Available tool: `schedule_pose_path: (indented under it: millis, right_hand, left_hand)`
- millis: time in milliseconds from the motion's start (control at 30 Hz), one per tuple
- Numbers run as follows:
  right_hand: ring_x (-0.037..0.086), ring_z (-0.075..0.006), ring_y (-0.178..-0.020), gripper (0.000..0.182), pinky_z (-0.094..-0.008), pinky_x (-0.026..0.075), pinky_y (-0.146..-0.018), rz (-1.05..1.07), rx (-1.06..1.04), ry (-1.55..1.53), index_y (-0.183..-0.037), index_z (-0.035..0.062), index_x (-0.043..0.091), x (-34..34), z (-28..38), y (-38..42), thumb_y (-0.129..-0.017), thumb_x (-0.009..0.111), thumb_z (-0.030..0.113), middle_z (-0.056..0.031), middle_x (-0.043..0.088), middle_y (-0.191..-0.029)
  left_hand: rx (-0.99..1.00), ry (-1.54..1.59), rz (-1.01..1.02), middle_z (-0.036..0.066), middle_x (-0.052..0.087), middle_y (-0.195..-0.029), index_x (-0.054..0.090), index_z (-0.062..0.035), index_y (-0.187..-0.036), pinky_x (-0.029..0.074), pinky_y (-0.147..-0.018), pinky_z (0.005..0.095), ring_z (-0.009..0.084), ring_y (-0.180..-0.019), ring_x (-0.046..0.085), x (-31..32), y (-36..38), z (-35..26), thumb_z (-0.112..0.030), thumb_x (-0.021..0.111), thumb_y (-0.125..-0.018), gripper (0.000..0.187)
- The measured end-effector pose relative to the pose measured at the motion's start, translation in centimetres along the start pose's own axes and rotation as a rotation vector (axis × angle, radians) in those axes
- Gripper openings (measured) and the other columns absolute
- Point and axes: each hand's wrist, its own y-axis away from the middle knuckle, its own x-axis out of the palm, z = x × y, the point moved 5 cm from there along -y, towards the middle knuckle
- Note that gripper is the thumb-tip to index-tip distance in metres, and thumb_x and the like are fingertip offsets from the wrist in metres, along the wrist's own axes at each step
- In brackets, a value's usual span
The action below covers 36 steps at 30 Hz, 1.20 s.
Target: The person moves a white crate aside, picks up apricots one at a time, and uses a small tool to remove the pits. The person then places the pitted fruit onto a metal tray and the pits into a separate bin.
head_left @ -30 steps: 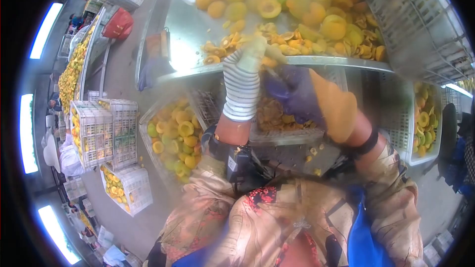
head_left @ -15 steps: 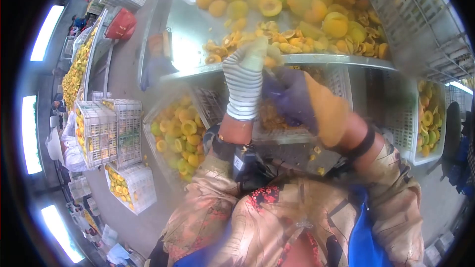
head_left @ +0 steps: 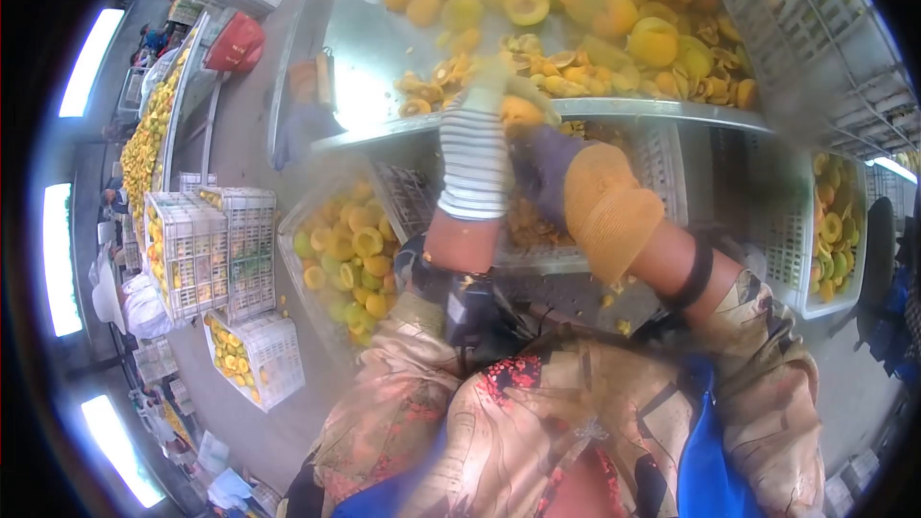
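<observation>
My left hand [head_left: 484, 115], in a pale glove with a grey-striped cuff, is closed around a yellow peach half [head_left: 521, 113] above the front edge of the metal table [head_left: 556, 116]. Against the fruit's near side is my right hand [head_left: 547, 168], in a purple and orange glove with its fingers curled. Whatever those fingers may hold is hidden and blurred. Beyond the hands, cut peach pieces [head_left: 566, 84] lie along the table's edge, with larger peach halves [head_left: 526, 5] heaped behind them.
Below the table edge stands a crate of peach halves [head_left: 345, 249] at left and a white crate [head_left: 662, 168] with scraps in the middle. Another filled crate [head_left: 806, 269] is at right. Stacked crates [head_left: 216, 249] and a red container [head_left: 235, 43] stand farther left.
The peach half now shows more clearly between my hands. My right hand has turned and shifted slightly left, and my left hand has moved a little right.
</observation>
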Motion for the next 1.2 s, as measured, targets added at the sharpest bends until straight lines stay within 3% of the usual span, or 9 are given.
schedule_pose_path:
  millis: [100,567,633,733,767,833,1067,1133,1200]
  right_hand:
    - [0.066,-0.0382,-0.071,0.033,-0.0482,0.052,-0.064,-0.046,-0.136,0.071,-0.097,0.0046,0.064,0.3,-0.4,-0.7,-0.094,0.048,0.034,-0.0191,0.068,-0.081]
    - [0.065,-0.0358,-0.066,0.036,-0.0464,0.051,-0.061,-0.134,-0.242,0.146,-0.091,0.0024,0.064,-0.7,0.0,-0.4,-0.094,0.049,0.035,-0.0188,0.067,-0.075]
    - [0.065,-0.0362,-0.068,0.036,-0.0462,0.051,-0.063,-0.02,0.021,-0.411,-0.094,0.0002,0.063,-1.7,0.2,0.3,-0.093,0.051,0.034,-0.0203,0.067,-0.077]
    - [0.065,-0.038,-0.073,0.035,-0.0472,0.051,-0.066,0.278,0.307,-0.723,-0.098,0.0006,0.063,-2.3,1.3,1.1,-0.094,0.051,0.034,-0.022,0.066,-0.08]
    - [0.065,-0.038,-0.073,0.035,-0.0472,0.051,-0.066,0.28,0.309,-0.728,-0.098,0.0006,0.063,-0.6,0.3,0.8,-0.094,0.051,0.034,-0.022,0.066,-0.08]
    - [0.065,-0.0388,-0.076,0.035,-0.0484,0.051,-0.067,-0.238,-0.201,-0.312,-0.1,0.0021,0.062,1.0,-0.6,-0.3,-0.095,0.049,0.034,-0.0214,0.067,-0.081]
    - [0.064,-0.0344,-0.07,0.026,-0.0432,0.049,-0.063,-0.039,-0.059,-0.032,-0.099,0.0037,0.055,0.6,0.5,-0.5,-0.096,0.054,0.03,-0.0162,0.064,-0.079]
    - [0.058,-0.0207,-0.053,0.04,-0.0359,0.048,-0.052,0.259,0.281,-0.718,-0.096,0.0004,0.062,-1.3,1.5,1.1,-0.098,0.049,0.038,-0.0108,0.06,-0.065]
    - [0.052,-0.0151,-0.05,0.042,-0.0318,0.044,-0.049,0.363,0.266,-0.94,-0.094,0.0001,0.062,-0.7,1.0,1.3,-0.099,0.049,0.04,-0.0065,0.055,-0.063]
  left_hand:
    - [0.121,-0.366,-0.005,0.009,0.067,-0.073,0.066,-0.002,-0.085,0.053,-0.067,0.0306,0.02,-0.07,0.064,-0.7,-0.2,-0.3,-0.034,0.053,-0.098,0.036]
    - [0.343,-0.277,0.241,0.013,0.07,-0.087,0.066,0.0001,-0.097,0.053,-0.07,0.0295,0.0198,-0.079,0.066,1.5,-0.4,-2.8,-0.041,0.048,-0.1,0.045]
    - [0.272,-0.033,0.095,0.013,0.07,-0.089,0.067,0.0017,-0.09,0.052,-0.07,0.0273,0.0179,-0.076,0.066,1.4,1.4,-6.6,-0.043,0.046,-0.1,0.05]
    - [0.042,0.183,0.161,0.012,0.07,-0.087,0.067,0.0013,-0.086,0.052,-0.068,0.0269,0.0163,-0.073,0.066,1.8,2.2,-8.3,-0.04,0.047,-0.1,0.048]
    - [0.038,0.18,0.163,0.012,0.07,-0.087,0.067,0.0013,-0.086,0.052,-0.068,0.0269,0.0163,-0.073,0.066,2.0,2.0,-7.6,-0.04,0.047,-0.1,0.048]
    - [0.137,-0.067,-0.004,0.011,0.069,-0.083,0.066,0.0012,-0.088,0.051,-0.067,0.0267,0.0147,-0.071,0.064,1.6,1.6,-5.8,-0.037,0.048,-0.1,0.044]
    - [-0.312,0.473,0.04,0.009,0.067,-0.076,0.065,0.0006,-0.087,0.051,-0.068,0.0269,0.016,-0.068,0.062,1.7,1.7,-5.4,-0.038,0.049,-0.099,0.044]
    - [0.049,0.016,0.046,0.011,0.067,-0.077,0.064,0.0005,-0.085,0.051,-0.07,0.0282,0.0179,-0.073,0.063,0.5,0.9,-4.6,-0.041,0.047,-0.099,0.047]
    - [-0.024,0.126,0.11,0.012,0.067,-0.077,0.063,0.0006,-0.086,0.051,-0.072,0.0292,0.0186,-0.075,0.064,1.2,1.7,-7.5,-0.042,0.046,-0.099,0.048]
